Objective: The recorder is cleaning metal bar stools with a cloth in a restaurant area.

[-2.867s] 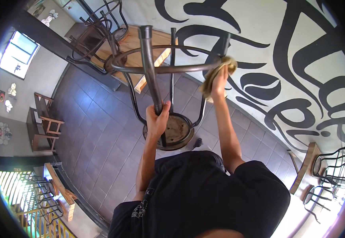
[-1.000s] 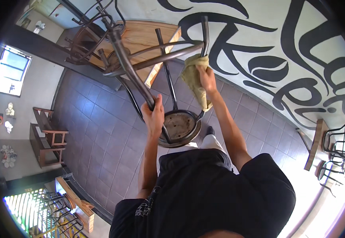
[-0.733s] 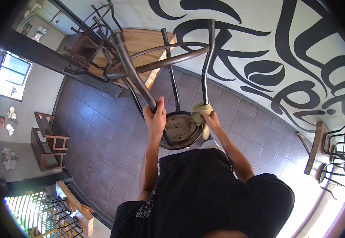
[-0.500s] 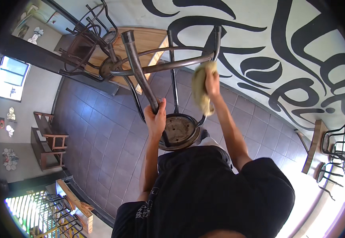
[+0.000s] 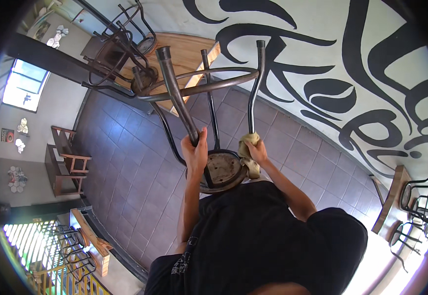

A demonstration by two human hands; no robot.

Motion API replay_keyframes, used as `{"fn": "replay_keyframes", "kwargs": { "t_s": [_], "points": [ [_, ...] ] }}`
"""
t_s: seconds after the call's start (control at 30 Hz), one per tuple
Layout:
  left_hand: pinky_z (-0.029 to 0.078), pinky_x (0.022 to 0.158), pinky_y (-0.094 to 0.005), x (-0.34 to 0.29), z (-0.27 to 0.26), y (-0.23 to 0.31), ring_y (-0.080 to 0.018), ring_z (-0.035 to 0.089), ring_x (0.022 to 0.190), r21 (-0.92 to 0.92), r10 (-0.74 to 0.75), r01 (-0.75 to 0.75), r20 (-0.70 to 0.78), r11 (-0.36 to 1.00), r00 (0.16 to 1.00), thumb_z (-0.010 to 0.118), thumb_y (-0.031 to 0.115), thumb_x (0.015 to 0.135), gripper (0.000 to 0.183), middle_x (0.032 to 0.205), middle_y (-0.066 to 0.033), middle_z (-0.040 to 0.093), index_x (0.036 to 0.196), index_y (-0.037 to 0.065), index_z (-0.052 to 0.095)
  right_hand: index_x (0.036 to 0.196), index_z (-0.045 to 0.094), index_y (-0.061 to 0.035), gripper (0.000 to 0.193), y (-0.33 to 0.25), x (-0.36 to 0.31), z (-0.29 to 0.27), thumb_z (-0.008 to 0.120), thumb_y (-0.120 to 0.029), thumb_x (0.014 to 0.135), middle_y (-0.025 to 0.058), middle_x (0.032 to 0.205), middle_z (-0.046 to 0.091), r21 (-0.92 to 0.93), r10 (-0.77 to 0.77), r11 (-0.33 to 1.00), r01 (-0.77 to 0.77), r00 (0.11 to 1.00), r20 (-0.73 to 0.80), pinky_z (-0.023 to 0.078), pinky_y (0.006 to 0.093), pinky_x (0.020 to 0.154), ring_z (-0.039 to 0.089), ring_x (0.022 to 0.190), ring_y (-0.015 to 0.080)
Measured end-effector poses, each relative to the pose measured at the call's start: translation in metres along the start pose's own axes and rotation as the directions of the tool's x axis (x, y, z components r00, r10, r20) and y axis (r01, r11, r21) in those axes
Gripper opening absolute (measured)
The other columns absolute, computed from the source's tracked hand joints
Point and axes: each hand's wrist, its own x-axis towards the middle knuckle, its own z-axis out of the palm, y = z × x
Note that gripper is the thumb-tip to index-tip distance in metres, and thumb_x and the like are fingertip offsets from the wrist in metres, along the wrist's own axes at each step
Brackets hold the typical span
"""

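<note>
A dark metal stool (image 5: 224, 88) is held upside down in front of me, its legs pointing up and away and its round seat (image 5: 224, 167) near my body. My left hand (image 5: 195, 151) is wrapped around the lower part of one leg. A yellowish cloth (image 5: 247, 146) is bunched around the right leg close to the seat, with my right hand (image 5: 258, 151) closed on it. One end of the cloth hangs down beside the seat's rim. A ring joins the stool's legs higher up.
Behind the stool, a wooden table (image 5: 182, 54) carries upturned stools (image 5: 120, 59). A wall (image 5: 297, 54) with black painted lettering runs along the right. Wooden benches (image 5: 64, 162) stand at left; more stools (image 5: 410, 211) rest by a wooden counter (image 5: 388, 199) at far right.
My right hand has slid the cloth down the right leg, from near the ring to near the seat. My left hand keeps its grip, and the stool has tilted slightly.
</note>
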Motion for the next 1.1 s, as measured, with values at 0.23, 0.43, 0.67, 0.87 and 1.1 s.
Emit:
{"fn": "replay_keyframes", "kwargs": {
  "t_s": [0.23, 0.43, 0.67, 0.87, 1.1],
  "points": [
    [0.023, 0.04, -0.0238, -0.02, 0.004, 0.007, -0.0036, 0.035, 0.042, 0.035, -0.005, 0.007, -0.079, 0.999, 0.997, 0.064, 0.022, 0.091, 0.042, 0.05, 0.0058, 0.039, 0.057, 0.009, 0.042, 0.084, 0.062, 0.0039, 0.035, -0.129, 0.087, -0.015, 0.056, -0.031, 0.089, 0.0078, 0.068, 0.061, 0.353, -0.116, 0.928, 0.117, 0.993, -0.025, 0.046, 0.0337, 0.055, 0.057, 0.06, 0.0142],
    [0.02, 0.033, -0.0221, -0.032, 0.01, 0.01, -0.0051, 0.029, 0.035, -0.056, 0.001, -0.004, -0.046, 0.998, 0.999, 0.056, 0.022, 0.095, 0.035, 0.047, 0.0037, 0.035, 0.067, 0.014, 0.038, 0.083, 0.063, 0.0054, 0.04, -0.102, 0.069, -0.028, 0.06, -0.034, 0.084, 0.0079, 0.065, 0.06, 0.158, -0.203, 0.966, 0.205, 0.979, -0.028, 0.046, 0.0346, 0.055, 0.056, 0.06, 0.0143],
    [0.021, 0.032, -0.0227, -0.038, 0.017, -0.017, -0.0053, 0.032, 0.034, -0.076, -0.093, 0.097, 0.053, 0.992, 0.994, 0.059, 0.025, 0.093, 0.032, 0.047, 0.0039, 0.037, 0.07, 0.012, 0.042, 0.093, 0.068, 0.0029, 0.038, 0.026, -0.03, -0.042, 0.067, -0.033, 0.078, 0.0144, 0.08, 0.069, 0.011, 0.024, 1.0, -0.025, 0.997, 0.073, 0.052, 0.0354, 0.069, 0.067, 0.075, 0.0204],
    [0.022, 0.034, -0.0224, -0.044, 0.003, -0.024, -0.0044, 0.034, 0.034, -0.071, -0.143, 0.149, 0.086, 0.986, 0.986, 0.059, 0.022, 0.094, 0.041, 0.046, 0.0055, 0.039, 0.058, 0.011, 0.042, 0.105, 0.059, 0.0048, 0.045, -0.051, 0.004, -0.036, 0.059, -0.037, 0.089, 0.0137, 0.098, 0.064, 0.07, 0.005, 0.998, -0.001, 0.999, -0.051, 0.048, 0.0351, 0.081, 0.059, 0.093, 0.0188],
    [0.023, 0.041, -0.0196, -0.039, -0.023, -0.032, -0.0008, 0.032, 0.047, -0.23, -0.114, 0.149, 0.161, 0.962, 0.98, 0.062, 0.016, 0.093, 0.037, 0.056, 0.0083, 0.035, 0.062, 0.01, 0.042, 0.087, 0.061, 0.0039, 0.04, -0.096, 0.036, -0.031, 0.057, -0.035, 0.091, 0.0042, 0.071, 0.059, 0.13, -0.115, 0.981, 0.147, 0.967, -0.228, 0.044, 0.0303, 0.057, 0.052, 0.063, 0.0101]
  ]
}}
